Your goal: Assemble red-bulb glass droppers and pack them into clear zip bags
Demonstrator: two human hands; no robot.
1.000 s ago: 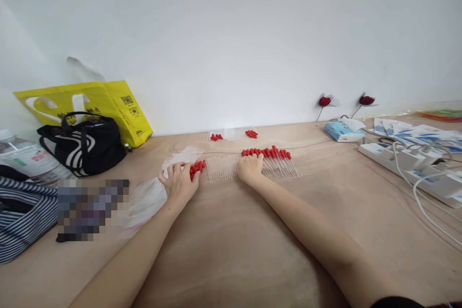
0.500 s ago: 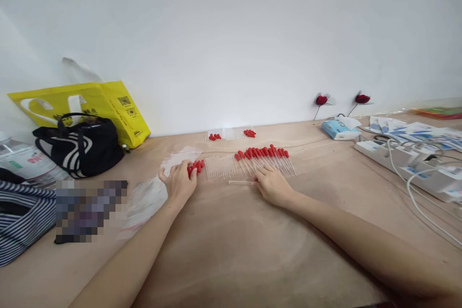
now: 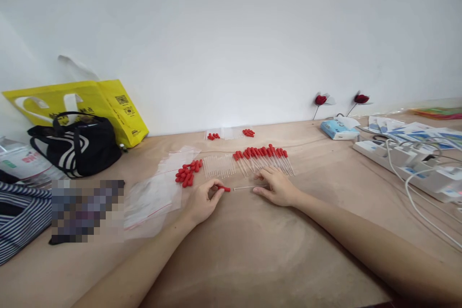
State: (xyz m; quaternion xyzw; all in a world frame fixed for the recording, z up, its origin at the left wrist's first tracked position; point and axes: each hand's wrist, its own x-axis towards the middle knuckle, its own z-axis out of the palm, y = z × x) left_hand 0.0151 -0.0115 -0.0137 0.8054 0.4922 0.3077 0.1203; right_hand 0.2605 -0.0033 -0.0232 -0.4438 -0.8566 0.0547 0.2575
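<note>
Bulb (image 3: pixel 225 189): red, in the left hand (image 3: pixel 212 192), pointing at the tube's free end with a slim gap between.
Left grip: thumb and fingers pinched together on that bulb.
Tube (image 3: pixel 244 187): thin, clear, roughly level, its other end in the right hand (image 3: pixel 276 186).
Right grip: thumb and fingers closed on the tube; how firmly, I can't tell from here.
Pile (image 3: pixel 185 172): loose red bulbs on the surface (image 3: pixel 231 255), beyond the left hand, beside clear bags (image 3: pixel 155 197).
Bare tubes (image 3: pixel 219 166): side by side, just right of the pile.
Capped tubes (image 3: pixel 262 152): red bulbs on their far ends, lying slanted beyond the right hand.
Far left: yellow bag (image 3: pixel 133 120) behind a black bag (image 3: pixel 96 149).
</note>
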